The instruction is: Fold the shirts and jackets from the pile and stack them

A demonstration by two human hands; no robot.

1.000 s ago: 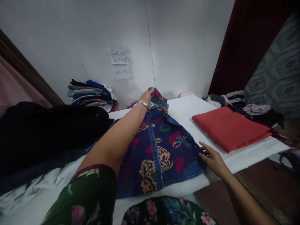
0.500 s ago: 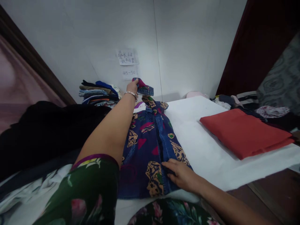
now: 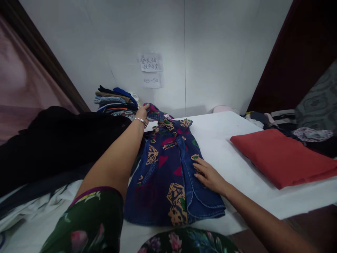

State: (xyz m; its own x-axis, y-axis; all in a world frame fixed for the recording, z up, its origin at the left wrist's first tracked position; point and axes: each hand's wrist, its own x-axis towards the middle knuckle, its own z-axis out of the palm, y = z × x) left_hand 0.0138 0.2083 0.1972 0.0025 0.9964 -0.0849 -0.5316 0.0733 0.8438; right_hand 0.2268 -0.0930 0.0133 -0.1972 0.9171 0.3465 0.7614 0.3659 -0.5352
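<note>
A dark blue denim shirt (image 3: 168, 165) with tan, magenta and green patterns lies front up before me, its collar end away from me. At its far left my left hand (image 3: 143, 112), with a bracelet at the wrist, is closed on a patterned piece of the shirt, probably a sleeve end. My right hand (image 3: 209, 176) rests on the right front panel beside the button strip, fingers stretched out and slightly apart. The lower right corner of the front is turned back, showing plain blue.
The shirt lies on a white table (image 3: 218, 131). A folded red cloth (image 3: 284, 158) is at the right, a black garment (image 3: 60, 140) at the left. Folded clothes (image 3: 116, 100) are stacked against the wall, below two paper notes (image 3: 152, 72). More clothes (image 3: 284, 119) lie at the far right.
My left hand has come down and left with the held piece of the shirt. My right hand has let go of the front edge and moved up the panel.
</note>
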